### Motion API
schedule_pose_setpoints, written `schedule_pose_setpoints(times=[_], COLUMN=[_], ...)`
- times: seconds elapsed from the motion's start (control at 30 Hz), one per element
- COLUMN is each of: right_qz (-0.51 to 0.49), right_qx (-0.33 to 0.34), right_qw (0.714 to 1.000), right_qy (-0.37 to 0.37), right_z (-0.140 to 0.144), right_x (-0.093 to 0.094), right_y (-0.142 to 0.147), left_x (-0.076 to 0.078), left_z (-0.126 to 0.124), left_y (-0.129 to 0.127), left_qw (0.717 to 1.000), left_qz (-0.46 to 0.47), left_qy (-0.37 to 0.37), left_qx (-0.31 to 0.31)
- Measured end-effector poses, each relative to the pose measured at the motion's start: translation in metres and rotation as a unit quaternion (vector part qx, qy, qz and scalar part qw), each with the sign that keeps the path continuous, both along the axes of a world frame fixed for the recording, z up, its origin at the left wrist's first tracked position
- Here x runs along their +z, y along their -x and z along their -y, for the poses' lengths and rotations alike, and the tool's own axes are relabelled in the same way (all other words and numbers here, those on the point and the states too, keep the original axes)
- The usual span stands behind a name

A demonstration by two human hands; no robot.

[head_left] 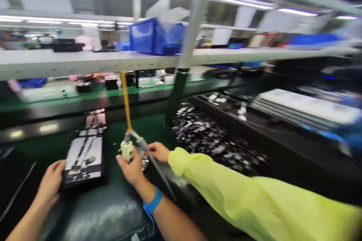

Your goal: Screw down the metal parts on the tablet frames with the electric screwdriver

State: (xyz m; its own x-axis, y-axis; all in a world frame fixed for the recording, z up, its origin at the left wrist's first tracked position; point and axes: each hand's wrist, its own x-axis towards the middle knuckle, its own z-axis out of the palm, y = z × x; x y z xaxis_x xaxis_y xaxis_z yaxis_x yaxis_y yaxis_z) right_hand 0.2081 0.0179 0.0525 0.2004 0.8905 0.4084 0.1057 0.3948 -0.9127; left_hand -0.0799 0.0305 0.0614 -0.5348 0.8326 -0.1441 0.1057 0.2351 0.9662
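My left hand grips the left edge of a flat black device with white panels and dark strips on its face. My right hand, with a blue wrist strap, is wrapped round a pale green electric screwdriver. A yellow cord runs up from the tool, and a grey cable trails down to the right; its tip is hidden. Just right of that hand is a small round dish of shiny small parts. Motion blur hides fine detail.
A co-worker's hand in a yellow sleeve reaches in from the right, by the dish. Beyond lie a heap of small black and silver parts and stacked white panels. A post and a shelf with a blue bin stand ahead.
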Motion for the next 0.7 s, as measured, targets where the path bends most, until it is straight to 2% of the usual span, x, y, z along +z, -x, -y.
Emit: schedule_pose_setpoints(times=[0.03, 0.13, 0.2, 0.27, 0.37, 0.43, 0.5, 0.53, 0.6, 0.67, 0.7], right_qz=[0.002, 0.014, 0.019, 0.037, 0.078, 0.092, 0.115, 0.144, 0.235, 0.32, 0.349], right_qx=[-0.003, -0.031, -0.058, -0.082, -0.127, -0.19, -0.223, -0.192, -0.018, 0.153, 0.194], right_qw=[1.0, 0.999, 0.998, 0.996, 0.988, 0.972, 0.955, 0.959, 0.971, 0.931, 0.907], right_qy=[0.008, 0.024, 0.02, 0.01, -0.034, -0.104, -0.158, -0.151, -0.049, 0.087, 0.136], right_z=[-0.001, -0.008, -0.012, -0.014, -0.008, 0.005, 0.024, 0.034, 0.054, 0.07, 0.076], right_x=[-0.003, -0.01, -0.012, -0.01, -0.004, -0.002, -0.005, -0.007, -0.011, -0.012, -0.012], right_y=[-0.002, -0.007, -0.009, -0.008, -0.005, -0.004, -0.004, -0.004, -0.004, -0.002, -0.001], left_x=[-0.008, -0.027, -0.034, -0.037, -0.035, -0.032, -0.029, -0.027, -0.024, -0.021, -0.02], left_z=[0.016, 0.056, 0.076, 0.093, 0.113, 0.122, 0.125, 0.126, 0.124, 0.121, 0.12], left_y=[-0.007, -0.034, -0.043, -0.042, -0.028, -0.016, -0.005, -0.001, 0.005, 0.009, 0.01], left_qw=[0.999, 0.999, 0.996, 0.994, 0.972, 0.935, 0.901, 0.884, 0.849, 0.823, 0.815], left_qz=[0.031, 0.022, 0.043, 0.036, -0.125, -0.248, -0.306, -0.321, -0.344, -0.366, -0.375], left_qy=[0.016, 0.028, 0.04, 0.036, 0.006, -0.002, 0.002, 0.004, 0.007, 0.009, 0.008], left_qx=[-0.001, -0.041, -0.061, -0.1, -0.197, -0.253, -0.308, -0.341, -0.401, -0.434, -0.442])
